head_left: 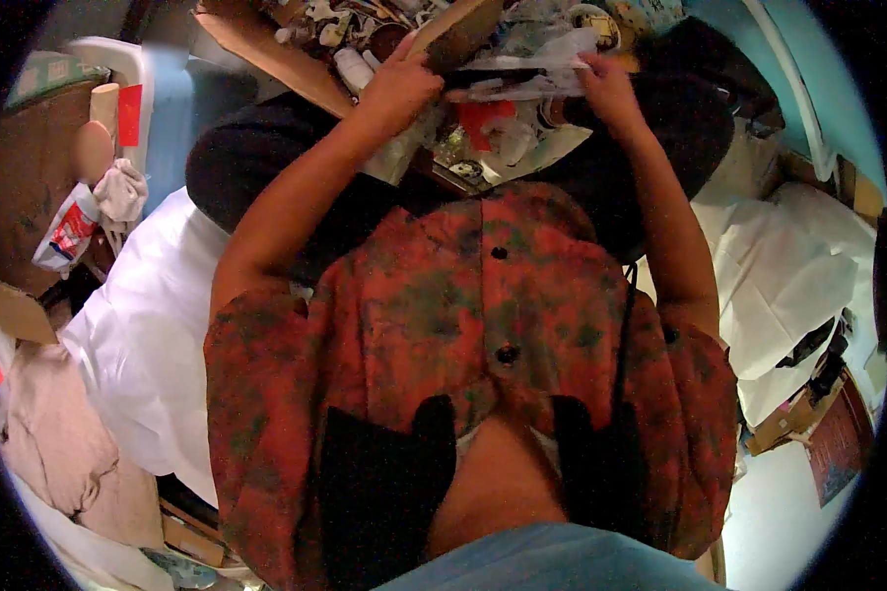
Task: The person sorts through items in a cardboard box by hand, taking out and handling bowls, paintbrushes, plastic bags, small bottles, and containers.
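1. Here's the clear plastic [562, 54], out front, stretched between the two hands over a jumble of small items.
2. Right hand [613, 91] pinching its right end!
3. Left hand [401, 91] at the other side, right by a cardboard flap [460, 35]; can't tell its grip.
4. Just beside it, a white bottle [353, 71].
5. Nearer the body, a red piece [485, 122].

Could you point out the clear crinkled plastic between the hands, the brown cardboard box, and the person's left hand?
Clear crinkled plastic [527, 89], head view: its shiny middle stretch.
Brown cardboard box [276, 64], head view: its panel at picture left.
Left hand [404, 87], head view: its back.
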Tool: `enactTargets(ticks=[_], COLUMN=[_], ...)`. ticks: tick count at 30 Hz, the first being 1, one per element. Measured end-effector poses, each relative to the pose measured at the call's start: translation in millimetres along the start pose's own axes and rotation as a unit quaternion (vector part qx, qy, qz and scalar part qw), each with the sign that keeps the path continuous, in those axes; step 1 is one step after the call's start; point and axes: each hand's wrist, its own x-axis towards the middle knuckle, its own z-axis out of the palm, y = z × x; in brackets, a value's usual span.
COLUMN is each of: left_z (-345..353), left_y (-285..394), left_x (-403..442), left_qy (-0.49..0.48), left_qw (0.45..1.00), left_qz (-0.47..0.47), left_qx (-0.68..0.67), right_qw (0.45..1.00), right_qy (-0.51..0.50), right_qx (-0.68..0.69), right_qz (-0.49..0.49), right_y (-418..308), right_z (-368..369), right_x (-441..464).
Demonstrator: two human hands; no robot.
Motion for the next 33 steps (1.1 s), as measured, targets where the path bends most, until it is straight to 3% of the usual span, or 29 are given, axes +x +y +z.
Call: enactTargets(ticks=[3,4,6,7,9,11,13,16,17,20,24,26,28,31,33], left_z=[-9,-1,27,43,60,80,93,88,98,111,114,104,158,21,-4], left_y=[29,41,62,59,59,66,86,100,107,112,102,85,65,40,34], left_x=[17,22,23,28,31,30,29,45,49,63,69,71,79,67,62], left_qy=[-0.023,-0.043,-0.081,-0.201,-0.224,-0.225,-0.208,-0.268,-0.200,-0.166,-0.016,0.043,0.187,0.058,0.114], left_qw=[0.993,0.972,0.887,0.851,0.774,0.655,0.469,0.534,0.584,0.564,0.454,0.606,0.737,0.748,0.722], left_qz=[-0.097,-0.184,-0.351,-0.378,-0.400,-0.386,-0.320,-0.362,-0.376,-0.402,-0.443,-0.427,-0.348,-0.383,-0.376], left_qx=[-0.059,-0.139,-0.288,-0.304,-0.436,-0.610,-0.797,-0.715,-0.692,-0.702,-0.773,-0.669,-0.548,-0.538,-0.569], right_qw=[0.997,1.000,0.986,0.980,0.964,0.962,0.947,0.902,0.887,0.875,0.905,0.946,0.976,0.996,0.995], right_qy=[-0.018,-0.021,-0.024,-0.012,0.015,0.008,0.006,0.003,-0.003,-0.018,0.050,0.050,0.059,0.078,0.084], right_qx=[-0.067,-0.003,0.126,0.161,0.230,0.237,0.288,0.408,0.437,0.457,0.392,0.299,0.200,0.048,-0.049], right_qz=[-0.034,0.013,0.103,0.114,0.134,0.138,0.141,0.142,0.147,0.158,0.159,0.114,0.062,-0.004,-0.018], right_y=[-2,-5,-17,-22,-30,-31,-29,-28,-30,-51,-81,-75,-71,-62,-45], right_z=[-3,-6,-12,-13,-16,-20,-23,-27,-30,-44,-69,-82,-91,-99,-102], right_x=[0,-2,-4,-5,-5,-3,-3,0,1,0,-2,1,3,5,6])
